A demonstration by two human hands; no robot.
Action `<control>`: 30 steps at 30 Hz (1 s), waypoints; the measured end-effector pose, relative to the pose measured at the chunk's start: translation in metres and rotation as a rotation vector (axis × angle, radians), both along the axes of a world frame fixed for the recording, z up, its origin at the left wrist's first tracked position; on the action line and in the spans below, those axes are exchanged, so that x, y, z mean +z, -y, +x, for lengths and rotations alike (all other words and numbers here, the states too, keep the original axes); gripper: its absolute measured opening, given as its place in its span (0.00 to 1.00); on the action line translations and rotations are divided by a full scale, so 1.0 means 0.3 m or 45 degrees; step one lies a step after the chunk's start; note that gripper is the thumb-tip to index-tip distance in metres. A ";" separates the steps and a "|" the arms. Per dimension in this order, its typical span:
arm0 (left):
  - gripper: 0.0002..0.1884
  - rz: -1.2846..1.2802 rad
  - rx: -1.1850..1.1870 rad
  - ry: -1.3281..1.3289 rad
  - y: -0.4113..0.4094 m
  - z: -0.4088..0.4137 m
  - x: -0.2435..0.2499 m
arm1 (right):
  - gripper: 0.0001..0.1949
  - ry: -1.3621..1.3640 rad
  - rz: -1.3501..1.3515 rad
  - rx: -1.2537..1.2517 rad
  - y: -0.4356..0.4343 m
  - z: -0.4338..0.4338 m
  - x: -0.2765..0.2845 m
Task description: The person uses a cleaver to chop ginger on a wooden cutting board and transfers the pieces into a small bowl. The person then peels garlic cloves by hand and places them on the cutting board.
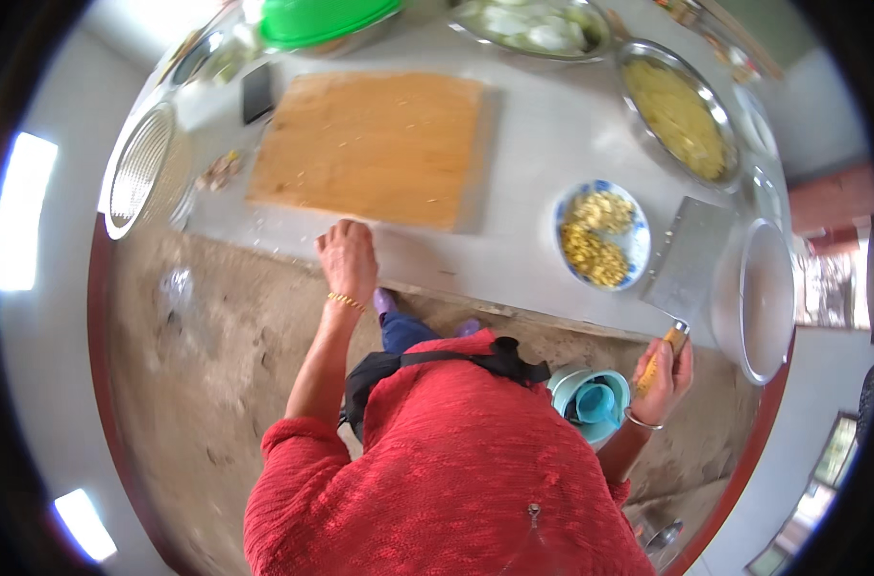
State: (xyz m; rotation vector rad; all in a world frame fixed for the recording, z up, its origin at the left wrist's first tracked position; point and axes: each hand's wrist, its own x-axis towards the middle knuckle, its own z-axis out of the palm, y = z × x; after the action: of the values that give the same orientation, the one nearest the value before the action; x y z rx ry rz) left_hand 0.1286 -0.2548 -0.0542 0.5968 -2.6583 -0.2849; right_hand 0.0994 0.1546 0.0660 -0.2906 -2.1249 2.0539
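My right hand (664,378) grips the yellowish wooden handle of a cleaver (689,252). The broad metal blade is over the right part of the table, and small bits cling along its left edge. Left of the blade, a blue-and-white bowl (635,245) holds two heaps of finely chopped food, one pale and one yellow. My left hand (347,255) is by the front edge of a wooden cutting board (372,144), its fingers curled and their tips hidden. Only a few small pale crumbs lie on the board.
On the pale table (531,144) are a metal bowl of yellow shreds (675,119), a bowl of pale cut vegetables (531,25), and a green basket (322,18). A colander (142,169) stands left, a deep pale basin (765,302) right. A light-blue bucket (570,381) is below.
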 end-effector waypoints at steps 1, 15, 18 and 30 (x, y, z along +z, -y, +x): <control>0.04 0.055 -0.044 -0.091 -0.021 -0.026 0.032 | 0.16 -0.003 -0.005 -0.015 -0.008 0.009 0.002; 0.16 0.208 -1.023 -0.286 -0.727 -0.644 0.159 | 0.25 0.006 -0.124 0.081 0.018 0.117 0.035; 0.23 0.211 -1.186 -0.390 -0.728 -0.518 0.226 | 0.26 0.037 -0.167 0.121 0.052 0.106 0.016; 0.25 0.198 -0.783 -0.307 -0.598 -0.515 0.148 | 0.24 -0.474 1.183 0.019 0.068 0.032 -0.046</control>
State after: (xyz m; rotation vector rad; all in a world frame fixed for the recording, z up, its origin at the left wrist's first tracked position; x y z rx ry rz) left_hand -0.0259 -0.0755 -0.0097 -0.2233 -2.5261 -0.6904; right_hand 0.1089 0.1343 0.0522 0.2206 -2.5102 0.8343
